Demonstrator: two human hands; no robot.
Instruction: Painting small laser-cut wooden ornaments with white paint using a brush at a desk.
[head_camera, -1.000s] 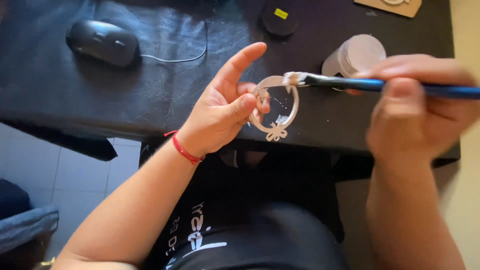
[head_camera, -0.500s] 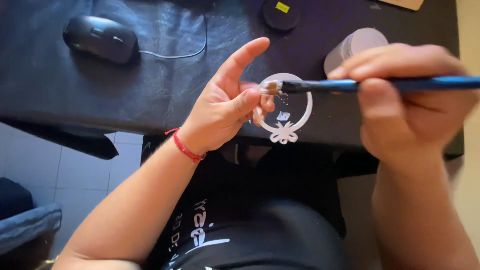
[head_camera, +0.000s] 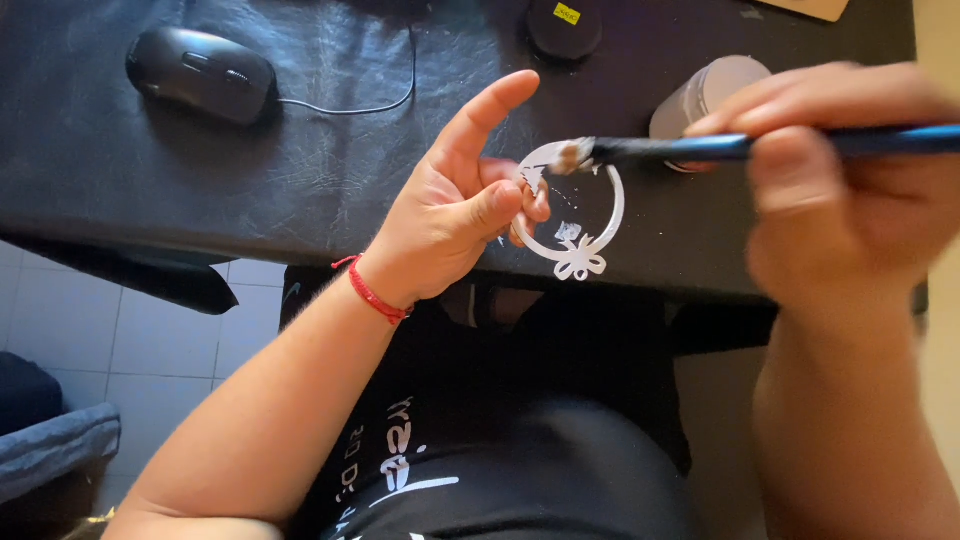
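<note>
Head view: a white cut-out ring with a bow is pinched at its left edge by the left hand, forefinger raised, above the bench edge. It looks thin, light and easily bent — best held by the rim. A blue brush is gripped in the right hand, bristles touching the ring's top. A grey jar, mouse and black disc lie beyond — nothing is in the way.

A single head-mounted camera looks steeply down from close range. It faces the near edge of the table, with the hands mid-frame and the wearer's lap below.
</note>
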